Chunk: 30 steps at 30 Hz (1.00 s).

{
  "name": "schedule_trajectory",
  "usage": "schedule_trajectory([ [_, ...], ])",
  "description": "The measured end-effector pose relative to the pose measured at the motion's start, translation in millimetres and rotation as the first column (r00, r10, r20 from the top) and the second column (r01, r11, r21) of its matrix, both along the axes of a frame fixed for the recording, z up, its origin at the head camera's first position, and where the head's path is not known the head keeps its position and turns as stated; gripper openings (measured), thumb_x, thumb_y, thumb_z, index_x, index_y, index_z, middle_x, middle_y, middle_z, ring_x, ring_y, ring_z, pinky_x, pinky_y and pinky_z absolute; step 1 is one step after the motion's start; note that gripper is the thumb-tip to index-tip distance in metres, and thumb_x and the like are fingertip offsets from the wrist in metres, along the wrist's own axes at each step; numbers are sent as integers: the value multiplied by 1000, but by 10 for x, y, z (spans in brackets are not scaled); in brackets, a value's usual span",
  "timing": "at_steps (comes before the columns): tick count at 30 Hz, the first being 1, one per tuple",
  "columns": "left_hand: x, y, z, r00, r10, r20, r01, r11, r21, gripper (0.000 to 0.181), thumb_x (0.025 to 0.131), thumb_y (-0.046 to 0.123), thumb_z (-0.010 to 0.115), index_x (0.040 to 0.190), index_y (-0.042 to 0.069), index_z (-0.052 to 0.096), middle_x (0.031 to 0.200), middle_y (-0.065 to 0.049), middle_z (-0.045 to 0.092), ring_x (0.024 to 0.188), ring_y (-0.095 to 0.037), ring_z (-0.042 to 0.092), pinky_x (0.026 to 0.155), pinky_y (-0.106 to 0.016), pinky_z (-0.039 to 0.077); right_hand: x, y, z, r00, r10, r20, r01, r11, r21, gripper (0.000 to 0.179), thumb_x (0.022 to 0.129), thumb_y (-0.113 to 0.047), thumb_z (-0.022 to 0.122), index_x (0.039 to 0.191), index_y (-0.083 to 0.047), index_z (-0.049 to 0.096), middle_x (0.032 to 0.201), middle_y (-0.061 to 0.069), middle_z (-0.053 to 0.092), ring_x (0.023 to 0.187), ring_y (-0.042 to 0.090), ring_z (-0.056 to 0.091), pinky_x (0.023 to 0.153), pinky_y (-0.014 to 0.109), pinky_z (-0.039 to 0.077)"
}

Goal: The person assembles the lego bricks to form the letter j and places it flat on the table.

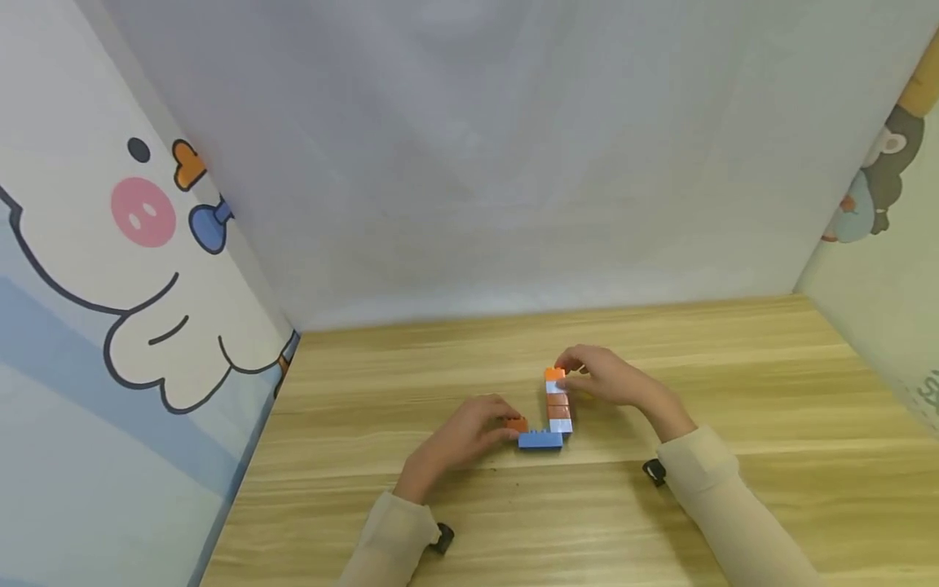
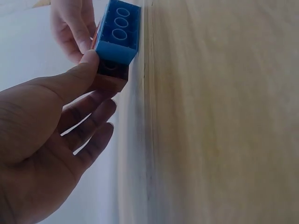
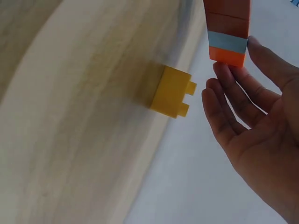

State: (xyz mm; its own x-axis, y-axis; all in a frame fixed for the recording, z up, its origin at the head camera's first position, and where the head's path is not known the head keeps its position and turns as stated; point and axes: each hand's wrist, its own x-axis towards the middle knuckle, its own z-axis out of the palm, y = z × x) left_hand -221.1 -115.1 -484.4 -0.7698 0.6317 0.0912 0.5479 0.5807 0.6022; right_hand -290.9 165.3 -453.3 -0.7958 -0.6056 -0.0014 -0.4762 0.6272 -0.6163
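Observation:
Joined toy building bricks stand between both hands in the head view. A long blue brick [image 1: 540,441] lies along the near side, with a reddish-brown brick [image 1: 517,425] at its left end. My left hand [image 1: 469,430] pinches that reddish-brown brick between thumb and fingers. From the blue brick's right end a column of brown bricks [image 1: 557,406] and pale blue bricks runs up to an orange brick [image 1: 554,374]. My right hand [image 1: 612,379] grips this end, its thumb [image 3: 261,56] by the pale blue brick [image 3: 227,42]. The blue brick's hollow underside shows in the left wrist view.
A yellow brick [image 3: 172,92] with studs stands apart on the wooden table [image 1: 352,489], near the right hand. Behind the table rises a pale grey backdrop [image 1: 469,204], with cartoon-printed panels [image 1: 66,147] at the sides.

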Motion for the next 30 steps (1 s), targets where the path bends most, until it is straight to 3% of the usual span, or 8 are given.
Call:
schedule_trajectory([
  [3,3,-2,-12,1000,-6,-28,6,1000,-24,29,103,26,61,122,9,72,117,-6,73,111,-21,67,100,-38,54,-34,-6,-59,1000,5,20,-6,1000,12,24,100,-19,66,117,-3,67,118,14,72,114,33,66,99,52,53],
  [7,11,-12,-19,1000,-7,-14,6,999,-43,28,104,25,60,123,9,73,115,-6,75,108,-20,67,98,-38,53,-50,-24,-115,1000,7,12,-7,999,31,20,99,-17,66,114,-4,68,114,14,73,110,31,67,95,50,55],
  [14,-4,-21,-19,1000,-5,31,7,998,-58,30,105,27,58,126,10,71,118,-5,74,109,-19,66,98,-36,53,-25,141,-44,990,-55,-130,54,998,-11,19,99,-14,66,113,-2,70,107,10,73,100,26,68,88,45,58],
  [18,-21,-20,-12,999,-6,50,10,997,-81,33,105,28,57,128,9,70,120,-6,73,111,-19,66,99,-36,53,-3,335,11,994,-54,-90,58,997,42,25,94,-16,74,114,-2,69,111,13,73,105,31,68,92,50,56],
  [22,-20,-31,-25,998,2,61,4,996,-86,32,105,29,57,128,11,70,120,-5,72,110,-18,66,98,-34,53,-10,433,-48,998,-30,-57,35,995,89,27,89,-16,79,111,-3,69,111,13,72,107,33,68,95,52,55],
  [30,-38,-31,-42,997,-5,71,10,998,-67,33,105,30,58,128,11,71,117,-4,73,106,-15,66,93,-30,54,-145,370,-120,992,-34,-123,45,995,92,8,93,-11,73,99,-6,71,97,8,73,91,21,67,85,43,57],
])
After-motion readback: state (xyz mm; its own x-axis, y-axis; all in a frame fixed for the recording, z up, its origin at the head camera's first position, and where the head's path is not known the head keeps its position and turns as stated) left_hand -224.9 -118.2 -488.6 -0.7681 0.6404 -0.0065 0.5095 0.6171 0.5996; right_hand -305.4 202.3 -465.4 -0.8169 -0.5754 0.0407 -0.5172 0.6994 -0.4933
